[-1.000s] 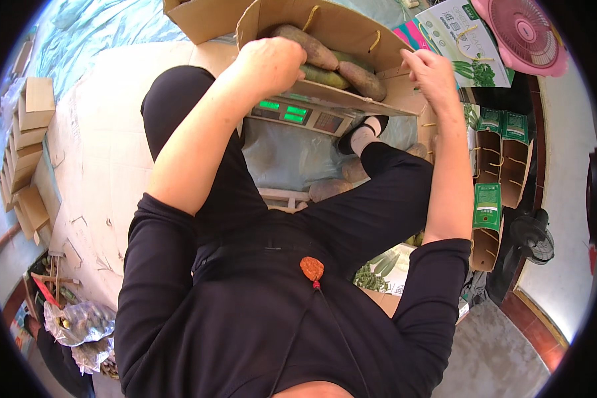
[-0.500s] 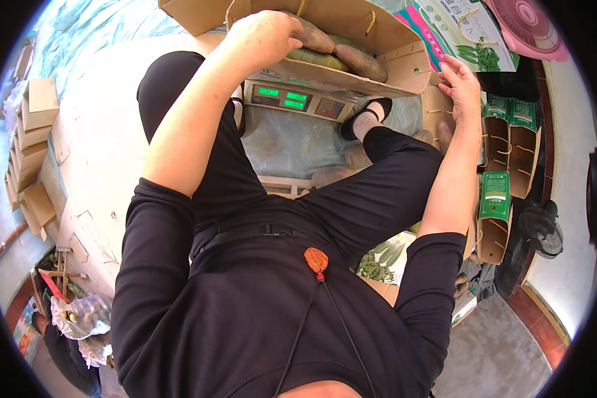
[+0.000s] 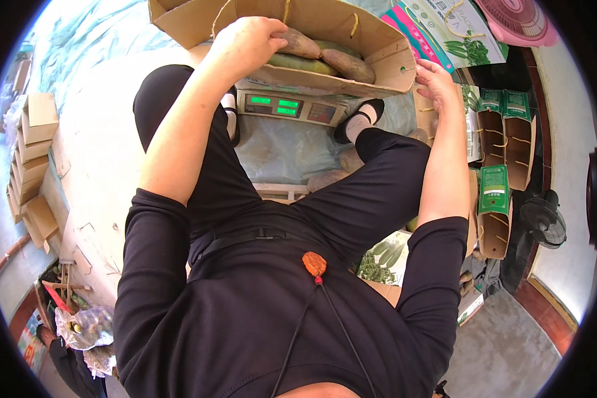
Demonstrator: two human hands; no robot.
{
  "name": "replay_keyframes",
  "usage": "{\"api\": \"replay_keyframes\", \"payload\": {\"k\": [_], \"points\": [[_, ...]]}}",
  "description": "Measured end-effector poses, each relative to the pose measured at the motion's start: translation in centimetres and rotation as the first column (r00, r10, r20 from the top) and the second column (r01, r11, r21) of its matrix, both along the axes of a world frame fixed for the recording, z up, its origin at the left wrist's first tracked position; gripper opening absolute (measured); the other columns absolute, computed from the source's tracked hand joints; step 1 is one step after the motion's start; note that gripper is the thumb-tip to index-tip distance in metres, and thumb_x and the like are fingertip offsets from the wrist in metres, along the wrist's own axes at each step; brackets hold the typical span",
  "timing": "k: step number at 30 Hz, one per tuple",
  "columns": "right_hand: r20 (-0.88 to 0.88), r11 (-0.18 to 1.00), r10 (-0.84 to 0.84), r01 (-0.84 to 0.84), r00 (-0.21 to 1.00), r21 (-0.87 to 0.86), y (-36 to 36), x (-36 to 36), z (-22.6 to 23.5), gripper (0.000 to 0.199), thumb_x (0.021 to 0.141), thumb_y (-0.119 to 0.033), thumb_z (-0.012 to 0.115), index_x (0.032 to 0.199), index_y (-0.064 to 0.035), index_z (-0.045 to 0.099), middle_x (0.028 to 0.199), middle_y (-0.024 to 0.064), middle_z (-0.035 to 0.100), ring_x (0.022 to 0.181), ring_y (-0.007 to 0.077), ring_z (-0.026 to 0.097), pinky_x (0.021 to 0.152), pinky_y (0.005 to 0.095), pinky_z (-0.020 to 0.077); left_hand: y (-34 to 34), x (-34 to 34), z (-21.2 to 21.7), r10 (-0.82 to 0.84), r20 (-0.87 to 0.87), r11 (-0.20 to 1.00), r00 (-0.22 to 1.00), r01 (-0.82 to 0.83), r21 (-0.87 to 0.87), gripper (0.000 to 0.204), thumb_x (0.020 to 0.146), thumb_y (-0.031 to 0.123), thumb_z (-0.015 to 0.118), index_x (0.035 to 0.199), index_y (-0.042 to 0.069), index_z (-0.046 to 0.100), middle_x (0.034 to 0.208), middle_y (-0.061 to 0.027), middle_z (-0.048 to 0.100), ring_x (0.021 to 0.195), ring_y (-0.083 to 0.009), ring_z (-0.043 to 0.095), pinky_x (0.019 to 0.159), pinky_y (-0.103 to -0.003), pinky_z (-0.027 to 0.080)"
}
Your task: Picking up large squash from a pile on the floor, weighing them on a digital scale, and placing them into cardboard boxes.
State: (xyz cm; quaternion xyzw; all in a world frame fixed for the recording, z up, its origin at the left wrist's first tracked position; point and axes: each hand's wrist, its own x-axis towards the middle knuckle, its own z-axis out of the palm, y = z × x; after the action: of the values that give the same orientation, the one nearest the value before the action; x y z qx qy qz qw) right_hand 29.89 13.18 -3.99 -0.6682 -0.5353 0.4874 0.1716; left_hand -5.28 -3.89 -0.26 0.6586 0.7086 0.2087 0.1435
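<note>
An open cardboard box (image 3: 325, 81) holds several long radishes, some green, some brownish-pink, and sits on a digital scale (image 3: 290, 107) with a lit green display. Reaching over the left part of the box, my left hand (image 3: 245, 46) has its fingers bent round the left end of a brownish radish (image 3: 300, 44); the palm side is hidden. Beside it lie another brownish radish (image 3: 350, 65) and a green radish (image 3: 302, 64). At the box's right end, my right hand (image 3: 438, 85) has fingers apart, with the fingertips at the cardboard edge.
Green-topped cartons (image 3: 494, 182) with rope handles stand on the right, near a black fan (image 3: 544, 220). A pink fan (image 3: 519, 20) and a printed carton (image 3: 467, 36) are at the far right. Loose radishes (image 3: 326, 180) lie below the scale. Plain cardboard boxes (image 3: 40, 119) are stacked at left.
My right hand has come left to the box's right edge. My left hand stays at the same radish. The whole view has shifted slightly.
</note>
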Motion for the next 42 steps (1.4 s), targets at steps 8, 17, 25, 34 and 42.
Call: {"api": "replay_keyframes", "payload": {"k": [8, 17, 25, 34, 42], "points": [[0.015, 0.996, 0.076, -0.075, 0.997, -0.054, 0.4, -1.3, -1.2, 0.048, 0.082, -0.022, 0.065, 0.128, -0.0107, 0.053, 0.109, 0.0051, 0.063, 0.095, 0.0195, 0.059, 0.084, 0.0459, 0.0454, 0.5, -4.5, 0.0, 0.017, 0.513, 0.977, 0.858, -0.124, 0.176, 0.033, 0.088, 0.025, 0.061, 0.116, 0.008, 0.064, 0.106, -0.0067, 0.068, 0.095, -0.0165, 0.063, 0.082, -0.031, 0.049], [0.020, 0.996, 0.065, -0.063, 0.998, -0.065, 0.3, -0.6, -0.9, 0.043, 0.083, -0.020, 0.064, 0.124, -0.0104, 0.057, 0.103, 0.0031, 0.063, 0.089, 0.0174, 0.059, 0.083, 0.0461, 0.0454, 0.8, -4.3, 7.2, 0.277, 0.430, 0.959, 0.859, -0.279, -0.060, 0.028, 0.083, 0.017, 0.066, 0.107, 0.001, 0.067, 0.087, -0.0097, 0.069, 0.080, -0.0138, 0.062, 0.075, -0.026, 0.050], [0.047, 0.995, 0.080, -0.077, 0.996, -0.065, 0.0, -0.9, -0.6, 0.033, 0.083, -0.021, 0.064, 0.114, -0.0093, 0.062, 0.100, 0.0040, 0.065, 0.088, 0.0188, 0.060, 0.084, 0.0481, 0.0435, 2.9, -10.5, -0.2, 0.342, 0.095, 0.893, 0.935, -0.293, -0.341, 0.058, 0.082, 0.042, 0.064, 0.129, 0.010, 0.053, 0.120, -0.0113, 0.060, 0.098, -0.0249, 0.061, 0.073, -0.039, 0.052], [0.204, 0.994, 0.106, -0.103, 0.973, -0.024, 0.3, -2.1, -0.9, 0.030, 0.079, -0.026, 0.067, 0.102, -0.0063, 0.067, 0.086, 0.0070, 0.067, 0.076, 0.0201, 0.062, 0.074, 0.0409, 0.0479, 4.3, -11.0, -2.2, 0.281, -0.056, 0.774, 0.958, -0.261, -0.576, 0.035, 0.084, 0.035, 0.061, 0.100, 0.004, 0.064, 0.090, -0.0078, 0.066, 0.090, -0.0204, 0.064, 0.071, -0.050, 0.051], [0.603, 0.948, 0.268, -0.317, 0.752, -0.026, 1.5, -2.2, -1.4, 0.037, 0.075, -0.034, 0.067, 0.101, -0.0066, 0.068, 0.087, 0.0117, 0.069, 0.077, 0.0207, 0.067, 0.073, 0.0344, 0.0504, 5.4, -10.5, -3.4, 0.199, -0.172, 0.764, 0.965, -0.263, -0.589, 0.027, 0.082, 0.027, 0.059, 0.090, 0.001, 0.064, 0.080, -0.0112, 0.067, 0.068, -0.0197, 0.068, 0.056, -0.041, 0.054]]}}
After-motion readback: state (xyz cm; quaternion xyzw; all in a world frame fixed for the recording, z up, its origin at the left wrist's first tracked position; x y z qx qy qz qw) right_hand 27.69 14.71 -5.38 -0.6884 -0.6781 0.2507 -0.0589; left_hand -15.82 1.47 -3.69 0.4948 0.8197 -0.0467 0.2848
